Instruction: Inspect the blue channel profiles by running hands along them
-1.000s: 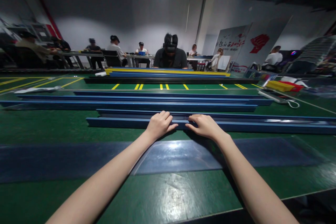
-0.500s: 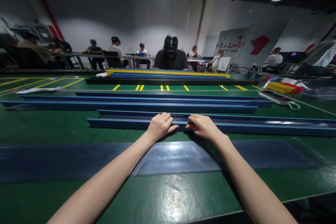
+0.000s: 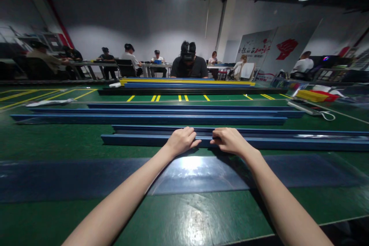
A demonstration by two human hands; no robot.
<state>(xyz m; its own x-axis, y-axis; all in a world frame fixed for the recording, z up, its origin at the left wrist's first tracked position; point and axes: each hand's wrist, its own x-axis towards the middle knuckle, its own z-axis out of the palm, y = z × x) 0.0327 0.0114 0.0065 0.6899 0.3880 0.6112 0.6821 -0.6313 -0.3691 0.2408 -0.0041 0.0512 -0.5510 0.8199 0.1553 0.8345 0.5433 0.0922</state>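
A long blue plastic channel strip [image 3: 138,140] lies crosswise on the green table [image 3: 72,138] in front of me. My left hand [image 3: 183,140] grips it, fingers curled over the strip and thumb along its near wall. Just to the right, my right hand [image 3: 229,140] is closed on the same strip in a similar way, a small gap between the two thumbs. The fingertips of both hands are partly hidden inside the channel. Nearer to me, a wide clear plastic sheet [image 3: 72,180] lies flat beneath my forearms.
Beyond the strip lie more blue channel strips [image 3: 150,118], then a black strip [image 3: 190,91] and a yellow strip [image 3: 184,82]. A phone with a cord [image 3: 307,107] rests at the right. A person [image 3: 188,65] sits across the table; several others sit behind.
The view has shifted slightly, so the table and strips appear a little further right and lower. Both hands keep their hold on the channel strip with little visible change.
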